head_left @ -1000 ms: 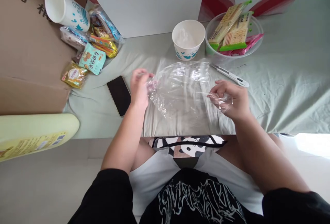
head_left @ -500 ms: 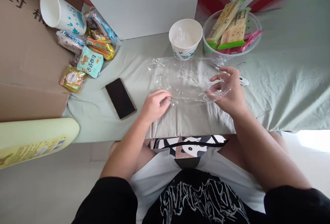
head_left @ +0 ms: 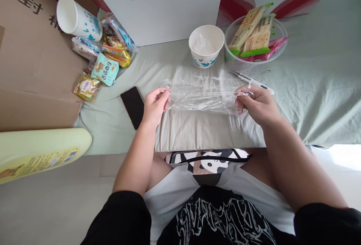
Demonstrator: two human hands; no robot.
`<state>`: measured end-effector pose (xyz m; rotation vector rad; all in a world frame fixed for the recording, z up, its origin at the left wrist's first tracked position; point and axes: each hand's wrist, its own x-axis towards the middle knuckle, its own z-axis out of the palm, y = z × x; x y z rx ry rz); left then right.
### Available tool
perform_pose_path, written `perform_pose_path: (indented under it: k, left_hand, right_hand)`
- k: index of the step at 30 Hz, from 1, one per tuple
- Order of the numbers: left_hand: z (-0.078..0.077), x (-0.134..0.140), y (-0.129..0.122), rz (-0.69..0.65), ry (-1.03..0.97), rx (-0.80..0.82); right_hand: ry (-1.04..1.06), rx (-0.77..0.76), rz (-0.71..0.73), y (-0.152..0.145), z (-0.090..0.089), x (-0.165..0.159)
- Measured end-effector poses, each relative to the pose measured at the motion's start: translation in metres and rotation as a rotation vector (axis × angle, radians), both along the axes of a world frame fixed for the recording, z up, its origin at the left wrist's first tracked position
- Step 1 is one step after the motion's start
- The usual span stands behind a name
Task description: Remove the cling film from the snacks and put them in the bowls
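Note:
A clear plastic bag (head_left: 201,96) is stretched sideways just over the cloth-covered table. Its left end is pinched between the thumb and fingers of my left hand (head_left: 155,104). My right hand (head_left: 255,102) is closed on the bag's right end. A slim white-and-grey cutter-like tool (head_left: 252,80) lies behind my right hand, partly covered by it. Beyond the bag stands a paper cup (head_left: 205,47) with a blue leaf print and crumpled clear plastic inside.
A clear bowl (head_left: 278,58) of wrapped crackers stands at the back right. A phone (head_left: 132,105) lies left of my left hand. Wrapped snacks (head_left: 105,69) and a tipped paper cup (head_left: 80,19) sit by a cardboard box (head_left: 36,68). A yellow-green container (head_left: 45,151) is at the left edge.
My left hand has moved left and taken hold of the bag's end. My right hand has closed on the other end. The bag is now pulled taut and narrower. The view has shifted slightly.

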<state>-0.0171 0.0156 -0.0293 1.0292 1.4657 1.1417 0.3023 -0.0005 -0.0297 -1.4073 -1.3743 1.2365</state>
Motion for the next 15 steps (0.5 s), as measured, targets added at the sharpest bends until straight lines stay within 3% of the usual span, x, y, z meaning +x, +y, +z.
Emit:
perform_pose_path:
  k: [5, 10, 13, 15]
  left_hand:
    - [-0.004, 0.001, -0.001, -0.005, 0.406, 0.010]
    - [-0.007, 0.006, 0.000, -0.029, 0.698, 0.120]
    - [-0.010, 0.011, 0.003, -0.062, 0.761, 0.202]
    - [-0.011, 0.014, 0.005, -0.143, 0.743, 0.211]
  right_hand:
    - [-0.408, -0.088, -0.198, 0.002, -0.006, 0.011]
    - [-0.780, 0.135, -0.239, -0.008, -0.018, 0.012]
    - [-0.857, 0.355, -0.159, -0.015, -0.017, 0.003]
    - [-0.863, 0.300, 0.022, -0.020, -0.009, 0.001]
